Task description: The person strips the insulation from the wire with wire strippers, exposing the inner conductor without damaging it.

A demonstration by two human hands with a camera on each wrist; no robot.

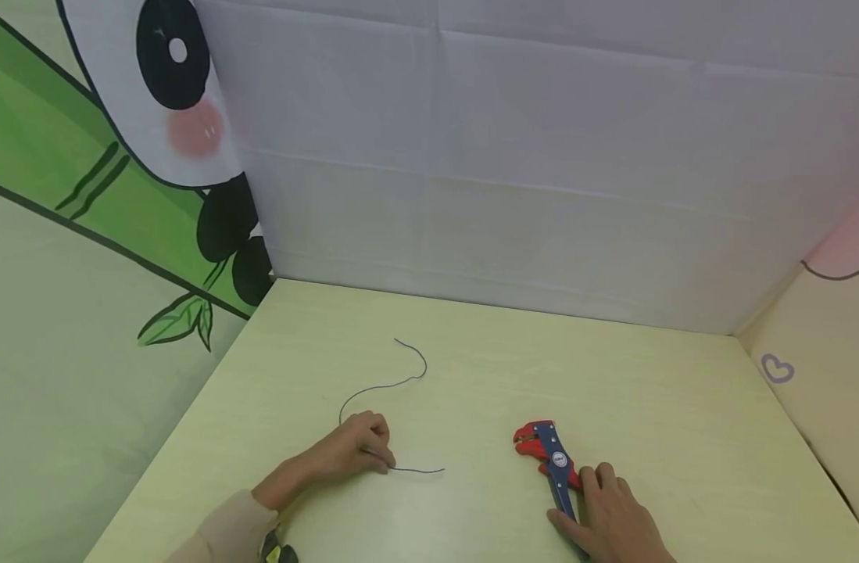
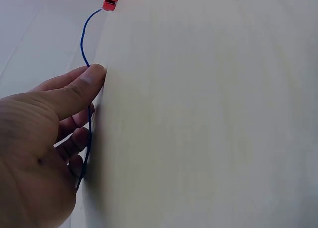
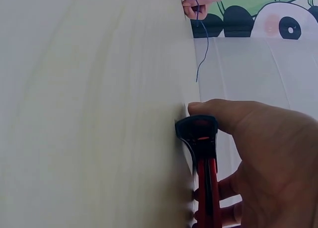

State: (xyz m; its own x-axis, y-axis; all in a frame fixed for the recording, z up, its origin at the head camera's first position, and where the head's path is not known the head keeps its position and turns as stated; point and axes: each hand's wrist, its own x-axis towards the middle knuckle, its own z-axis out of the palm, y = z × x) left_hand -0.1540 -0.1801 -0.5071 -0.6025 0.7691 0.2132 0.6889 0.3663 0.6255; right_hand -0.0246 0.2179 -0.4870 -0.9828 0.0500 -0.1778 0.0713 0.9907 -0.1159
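Note:
My left hand (image 1: 355, 450) pinches a thin blue wire (image 1: 376, 388) between thumb and fingers, low over the table. A short end sticks out to the right of the fingertips; the longer part curves away behind the hand. In the left wrist view the wire (image 2: 83, 39) runs past the thumb and down along the curled fingers. A red and blue wire stripper (image 1: 558, 460) lies right of the wire, its jaws toward the far left. My right hand (image 1: 615, 516) holds its handles, thumb on one side and fingers on the other. The right wrist view shows the handle end (image 3: 198, 126) beside the thumb.
The pale yellow table (image 1: 471, 352) meets a white cloth wall (image 1: 506, 156) at its far edge. A printed panel (image 1: 84, 234) with green and black drawings stands at the left, and another panel (image 1: 816, 344) at the right. A dark and yellow item (image 1: 277, 551) shows beside the left sleeve.

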